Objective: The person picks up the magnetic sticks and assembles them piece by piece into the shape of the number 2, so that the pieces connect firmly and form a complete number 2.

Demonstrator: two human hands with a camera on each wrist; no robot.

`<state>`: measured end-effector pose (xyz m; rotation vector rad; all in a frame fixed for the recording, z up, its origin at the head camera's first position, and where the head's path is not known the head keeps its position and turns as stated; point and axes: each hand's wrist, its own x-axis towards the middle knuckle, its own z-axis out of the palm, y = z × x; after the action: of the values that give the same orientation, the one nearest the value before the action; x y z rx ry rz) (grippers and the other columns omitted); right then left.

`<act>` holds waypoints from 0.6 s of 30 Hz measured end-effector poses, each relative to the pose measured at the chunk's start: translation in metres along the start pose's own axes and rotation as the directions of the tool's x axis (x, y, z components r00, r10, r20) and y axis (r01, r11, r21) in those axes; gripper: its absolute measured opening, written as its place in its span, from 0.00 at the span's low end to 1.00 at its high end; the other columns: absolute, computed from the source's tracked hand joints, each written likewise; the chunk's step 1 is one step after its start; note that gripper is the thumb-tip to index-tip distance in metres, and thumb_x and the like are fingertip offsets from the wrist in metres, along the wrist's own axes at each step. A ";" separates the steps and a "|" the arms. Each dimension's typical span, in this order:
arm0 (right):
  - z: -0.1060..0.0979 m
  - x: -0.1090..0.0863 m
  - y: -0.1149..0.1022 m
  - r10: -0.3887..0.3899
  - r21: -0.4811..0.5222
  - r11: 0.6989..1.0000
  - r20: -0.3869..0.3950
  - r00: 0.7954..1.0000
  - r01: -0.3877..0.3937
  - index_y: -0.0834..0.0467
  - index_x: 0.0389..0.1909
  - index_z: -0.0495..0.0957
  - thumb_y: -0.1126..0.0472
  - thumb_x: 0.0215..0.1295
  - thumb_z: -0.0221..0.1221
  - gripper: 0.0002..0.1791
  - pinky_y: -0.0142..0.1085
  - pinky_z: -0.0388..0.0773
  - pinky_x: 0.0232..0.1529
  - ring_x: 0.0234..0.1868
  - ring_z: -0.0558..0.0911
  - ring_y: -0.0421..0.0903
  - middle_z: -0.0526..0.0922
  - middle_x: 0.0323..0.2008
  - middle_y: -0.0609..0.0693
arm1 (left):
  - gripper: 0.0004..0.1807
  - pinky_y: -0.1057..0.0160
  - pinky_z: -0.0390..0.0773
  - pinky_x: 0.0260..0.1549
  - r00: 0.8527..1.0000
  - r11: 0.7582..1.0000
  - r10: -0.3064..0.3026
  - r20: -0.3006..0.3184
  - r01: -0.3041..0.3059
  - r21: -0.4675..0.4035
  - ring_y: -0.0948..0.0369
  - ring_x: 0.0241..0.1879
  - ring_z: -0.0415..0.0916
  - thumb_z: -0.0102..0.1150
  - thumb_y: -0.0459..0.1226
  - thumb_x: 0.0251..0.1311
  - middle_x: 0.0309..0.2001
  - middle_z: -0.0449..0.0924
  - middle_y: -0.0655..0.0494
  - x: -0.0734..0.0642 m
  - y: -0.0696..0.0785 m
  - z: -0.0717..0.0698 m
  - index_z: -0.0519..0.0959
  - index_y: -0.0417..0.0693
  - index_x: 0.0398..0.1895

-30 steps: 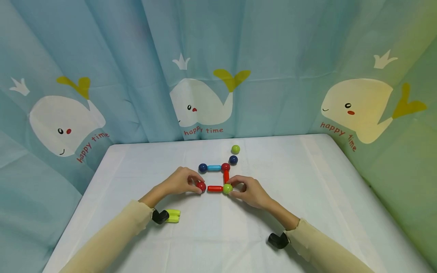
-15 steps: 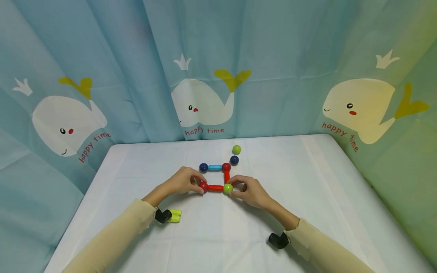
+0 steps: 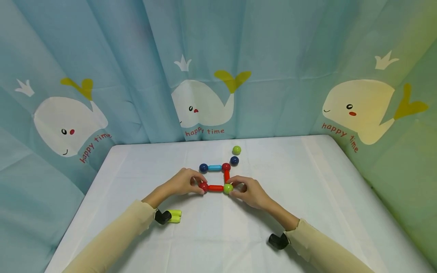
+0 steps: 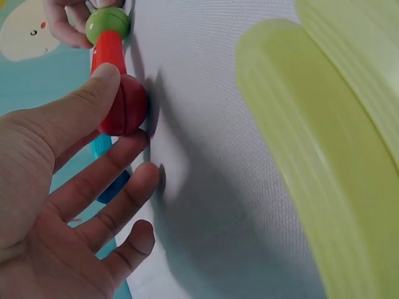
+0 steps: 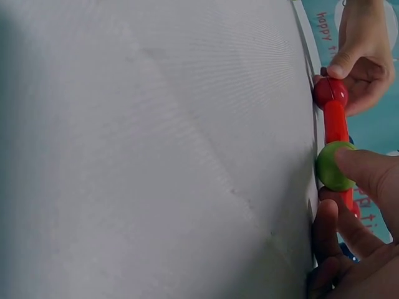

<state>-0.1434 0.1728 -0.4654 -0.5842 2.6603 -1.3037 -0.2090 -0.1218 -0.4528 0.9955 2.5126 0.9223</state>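
Note:
My left hand (image 3: 184, 182) pinches a red ball (image 4: 129, 104) between thumb and fingers. That ball meets the left end of a red rod (image 3: 215, 188). At the rod's other end, a green ball (image 5: 334, 167) is pinched by my right hand (image 3: 250, 191). From the green ball a second red rod (image 3: 227, 176) runs back to another red ball (image 3: 226, 167). A light blue rod (image 3: 214, 167) leads left from there to a dark blue ball (image 3: 203, 168), so the pieces form three sides of a square lying on the white table.
Behind the joined pieces lie a loose dark blue ball (image 3: 234, 160) and a loose green ball (image 3: 236, 150). Two yellow-green rods (image 4: 312, 149) lie side by side near my left wrist, partly covered by its black camera (image 3: 163, 216). A whale-print curtain (image 3: 280, 68) borders the white table (image 3: 307, 178).
My left hand has moved slightly right with the red ball, closing the gap to the red rod's end. The right hand keeps holding the green ball in place.

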 end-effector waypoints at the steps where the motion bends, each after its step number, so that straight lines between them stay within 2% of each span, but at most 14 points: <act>1: 0.000 0.000 0.000 -0.003 -0.001 1.000 0.002 1.000 0.003 0.52 0.55 0.83 0.65 0.65 0.68 0.18 0.33 0.73 0.27 0.26 0.74 0.43 0.85 0.45 0.50 | 0.21 0.67 0.75 0.31 1.000 1.000 -0.001 0.002 0.001 0.003 0.62 0.29 0.75 0.77 0.42 0.56 0.35 0.86 0.62 -0.001 0.000 0.000 0.86 0.47 0.52; 7: -0.001 0.001 0.001 -0.021 0.003 1.000 0.012 1.000 0.021 0.52 0.54 0.83 0.66 0.65 0.67 0.17 0.32 0.73 0.28 0.26 0.74 0.44 0.86 0.44 0.50 | 0.29 0.66 0.76 0.30 1.000 1.000 -0.015 -0.004 0.014 -0.018 0.61 0.30 0.77 0.76 0.42 0.58 0.39 0.86 0.57 -0.019 0.002 -0.011 0.81 0.45 0.62; 13: -0.003 0.002 0.000 -0.028 0.006 1.000 0.014 1.000 0.028 0.53 0.54 0.83 0.66 0.64 0.68 0.17 0.33 0.73 0.29 0.28 0.75 0.45 0.86 0.44 0.50 | 0.28 0.65 0.75 0.31 1.000 1.000 -0.029 0.002 0.029 -0.005 0.61 0.33 0.78 0.76 0.46 0.58 0.41 0.86 0.54 -0.044 -0.001 -0.026 0.82 0.44 0.60; 18: -0.003 0.003 0.000 -0.024 0.005 1.000 0.019 1.000 0.024 0.53 0.54 0.83 0.65 0.64 0.68 0.17 0.33 0.73 0.30 0.28 0.75 0.45 0.86 0.44 0.50 | 0.24 0.66 0.75 0.32 0.998 0.999 -0.051 0.039 0.051 -0.001 0.61 0.33 0.77 0.76 0.45 0.58 0.37 0.84 0.58 -0.067 -0.003 -0.034 0.84 0.45 0.55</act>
<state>-0.1471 0.1740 -0.4638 -0.6266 2.6422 -1.3036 -0.1787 -0.1856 -0.4274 0.9357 2.4927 0.8817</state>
